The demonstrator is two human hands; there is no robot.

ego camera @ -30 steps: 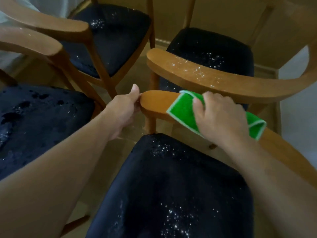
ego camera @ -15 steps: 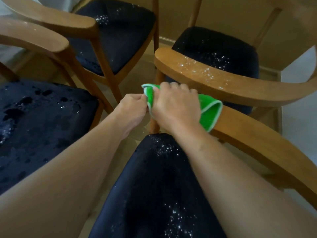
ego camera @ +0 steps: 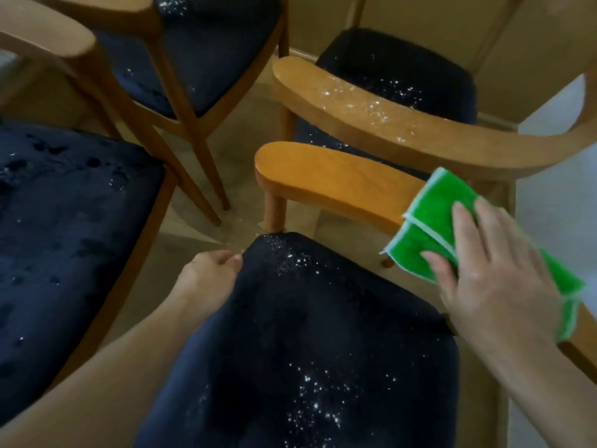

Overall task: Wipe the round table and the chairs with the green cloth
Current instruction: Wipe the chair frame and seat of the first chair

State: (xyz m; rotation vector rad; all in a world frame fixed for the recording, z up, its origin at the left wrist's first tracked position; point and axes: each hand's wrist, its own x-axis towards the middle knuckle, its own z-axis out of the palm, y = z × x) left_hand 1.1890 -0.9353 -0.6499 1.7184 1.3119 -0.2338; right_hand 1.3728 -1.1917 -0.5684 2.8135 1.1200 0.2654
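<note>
Dark navy upholstery fills most of your view: the nearest chair's seat [ego camera: 307,334] lies right below you, sprinkled with pale specks, and a second seat [ego camera: 64,221] sits to your left with darker blotches in its pile. Two more chairs stand beyond, one at the upper left [ego camera: 193,59] and one at the upper right [ego camera: 397,79], whose curved wooden back rail [ego camera: 403,124] is dusted with the same pale specks. The near chair's wooden armrest [ego camera: 329,185] runs from its rounded front end toward your right side, its top surface smooth and clean-looking. Your right hand [ego camera: 494,273] rests on the green cloth [ego camera: 433,221], fingers straight and spread, pressing the folded cloth flat against the armrest partway along its length; the cloth's white-edged folds stick out past your fingertips and behind your palm. Your left hand [ego camera: 210,276] sits at the front corner of the near seat, fingers curled with the tips touching the fabric edge, though you cannot tell whether they actually pinch it
</note>
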